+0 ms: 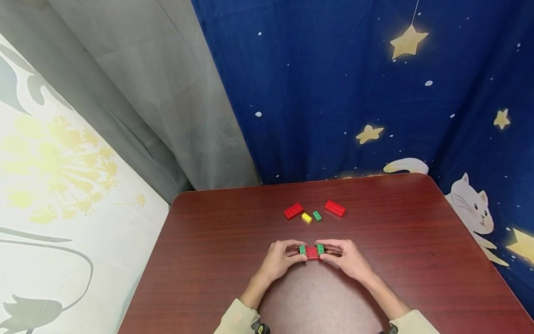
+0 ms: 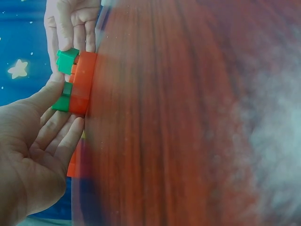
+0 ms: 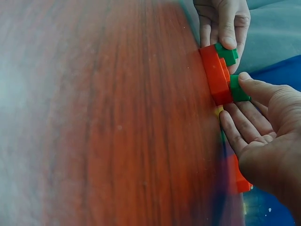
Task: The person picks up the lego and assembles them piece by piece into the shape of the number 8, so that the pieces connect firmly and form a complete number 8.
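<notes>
On the table in front of me lies a red building brick [image 1: 312, 253], its studs up. One small green brick [image 1: 302, 250] sits at its left end and another green brick [image 1: 320, 249] at its right end. My left hand [image 1: 278, 260] pinches the left green brick between thumb and fingers. The right green brick is pinched the same way by my right hand [image 1: 348, 260]. Seen from the left wrist, the red brick [image 2: 83, 84] stands on the tabletop between the hands. In the right wrist view, my right thumb presses the near green brick [image 3: 240, 88] from above.
Beyond the hands lie two loose red bricks [image 1: 294, 211], a small yellow brick [image 1: 306, 218] and a small green brick [image 1: 317, 216]. The dark wooden table [image 1: 225, 222] ends at a grey curtain [image 1: 167, 93] and a blue star-patterned curtain [image 1: 317, 93].
</notes>
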`<action>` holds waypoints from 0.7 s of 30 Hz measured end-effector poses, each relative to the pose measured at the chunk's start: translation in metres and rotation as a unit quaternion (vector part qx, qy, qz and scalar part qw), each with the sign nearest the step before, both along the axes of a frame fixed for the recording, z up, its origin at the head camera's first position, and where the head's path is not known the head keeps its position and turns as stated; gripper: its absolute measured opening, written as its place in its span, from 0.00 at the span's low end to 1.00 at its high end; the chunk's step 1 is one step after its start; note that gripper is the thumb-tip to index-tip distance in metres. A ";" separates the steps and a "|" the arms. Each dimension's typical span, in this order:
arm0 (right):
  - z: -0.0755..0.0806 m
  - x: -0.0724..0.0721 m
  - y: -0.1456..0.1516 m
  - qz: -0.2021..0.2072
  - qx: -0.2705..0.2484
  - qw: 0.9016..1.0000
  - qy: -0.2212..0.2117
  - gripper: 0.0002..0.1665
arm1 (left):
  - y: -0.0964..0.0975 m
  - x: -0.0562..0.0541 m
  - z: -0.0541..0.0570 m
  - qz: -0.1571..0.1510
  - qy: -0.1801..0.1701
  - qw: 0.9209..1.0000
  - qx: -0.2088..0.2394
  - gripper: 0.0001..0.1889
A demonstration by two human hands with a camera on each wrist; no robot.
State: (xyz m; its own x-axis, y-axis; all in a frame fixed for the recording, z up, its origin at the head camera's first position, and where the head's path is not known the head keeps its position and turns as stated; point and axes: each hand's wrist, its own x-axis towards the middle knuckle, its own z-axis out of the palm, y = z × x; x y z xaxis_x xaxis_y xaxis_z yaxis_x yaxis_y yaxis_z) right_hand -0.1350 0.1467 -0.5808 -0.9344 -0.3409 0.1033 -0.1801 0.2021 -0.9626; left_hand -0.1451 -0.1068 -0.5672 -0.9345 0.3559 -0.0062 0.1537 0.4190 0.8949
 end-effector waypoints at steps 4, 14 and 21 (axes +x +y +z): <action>0.001 0.000 0.001 0.007 0.007 1.000 0.007 0.24 | 0.000 0.000 0.000 -0.001 0.001 1.000 0.001 0.19; 0.003 -0.002 0.001 0.003 0.027 1.000 0.011 0.23 | 0.000 -0.001 -0.002 -0.003 0.006 1.000 0.003 0.19; 0.005 -0.004 0.002 0.011 0.026 0.999 0.023 0.22 | 0.000 -0.001 -0.002 -0.004 0.007 1.000 0.004 0.20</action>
